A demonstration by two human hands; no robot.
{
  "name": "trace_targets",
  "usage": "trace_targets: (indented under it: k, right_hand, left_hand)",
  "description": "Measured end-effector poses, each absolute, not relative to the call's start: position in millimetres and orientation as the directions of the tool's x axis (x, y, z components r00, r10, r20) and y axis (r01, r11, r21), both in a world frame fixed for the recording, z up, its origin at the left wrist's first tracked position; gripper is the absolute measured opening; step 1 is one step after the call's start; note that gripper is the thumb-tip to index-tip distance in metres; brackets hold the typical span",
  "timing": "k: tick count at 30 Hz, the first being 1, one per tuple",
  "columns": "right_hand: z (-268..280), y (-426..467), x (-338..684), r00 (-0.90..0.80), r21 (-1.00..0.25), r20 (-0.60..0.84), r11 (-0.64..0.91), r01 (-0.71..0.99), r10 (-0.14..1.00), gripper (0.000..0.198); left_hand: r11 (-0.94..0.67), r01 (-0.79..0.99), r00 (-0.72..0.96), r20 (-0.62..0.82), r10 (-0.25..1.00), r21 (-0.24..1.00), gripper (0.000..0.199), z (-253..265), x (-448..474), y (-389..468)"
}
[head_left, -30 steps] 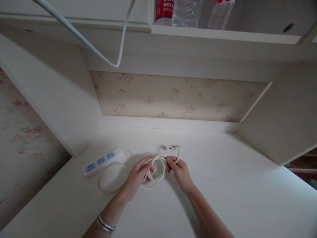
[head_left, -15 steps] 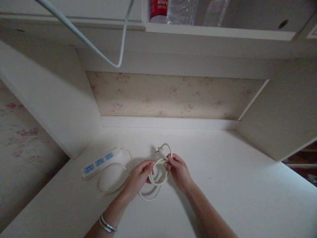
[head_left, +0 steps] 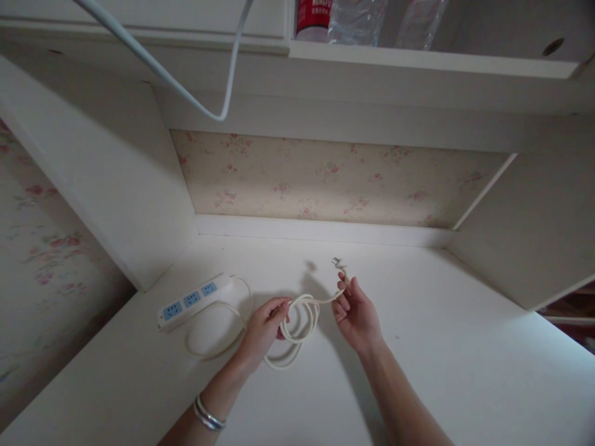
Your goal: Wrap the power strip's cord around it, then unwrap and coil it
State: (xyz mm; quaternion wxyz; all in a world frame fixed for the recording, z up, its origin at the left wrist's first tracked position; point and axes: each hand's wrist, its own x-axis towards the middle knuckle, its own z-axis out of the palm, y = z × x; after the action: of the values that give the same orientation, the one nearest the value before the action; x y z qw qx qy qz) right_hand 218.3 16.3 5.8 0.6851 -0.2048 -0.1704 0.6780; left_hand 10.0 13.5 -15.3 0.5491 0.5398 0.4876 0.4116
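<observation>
A cream power cord (head_left: 317, 322) is wound into loops above the white desk. My left hand (head_left: 264, 325) pinches the loops at their left side. Off to the right, my right hand (head_left: 357, 316) is closed on the cord's end just below the plug (head_left: 338, 264), whose metal prongs point up and away. A short stretch of cord runs between both hands. At the left lies a white power strip (head_left: 193, 301) with blue socket faces, and its cord curves across the desk to the coil.
The white desk (head_left: 432, 359) ends at a low back ledge (head_left: 325, 230) below floral wallpaper. Side panels stand left and right. Overhead, a shelf holds plastic bottles (head_left: 357, 21) and a red-labelled container (head_left: 313, 18). A pale bent cable or rod (head_left: 186, 93) hangs at upper left.
My right hand has moved right and slightly up from the coil, drawing the plug end away with it. The plug has turned upward. My left hand still holds the loops.
</observation>
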Motion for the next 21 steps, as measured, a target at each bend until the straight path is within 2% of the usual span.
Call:
trace_targets:
  k: [7, 12, 17, 21]
  right_hand:
    - [-5, 28, 235, 0.231, -0.501, -0.147, 0.129, -0.856, 0.962, 0.018]
    - [-2, 26, 224, 0.355, -0.636, -0.035, 0.253, -0.729, 0.934, 0.022]
    - [-5, 25, 214, 0.339, -0.63, 0.004, 0.265, -0.729, 0.941, 0.018]
    - [-8, 25, 208, 0.301, -0.584, -0.022, 0.233, -0.778, 0.953, 0.017]
  left_hand:
    - [0.099, 0.056, 0.083, -0.103, 0.991, 0.994, 0.042, -13, 8, 15]
    - [0.142, -0.021, 0.064, -0.141, 0.988, 0.99, 0.041, -12, 7, 17]
    - [0.232, -0.195, 0.151, -0.205, 0.967, 0.953, 0.039, -10, 6, 17]
    - [0.261, -0.238, 0.188, -0.219, 0.957, 0.936, 0.037, -6, 5, 15]
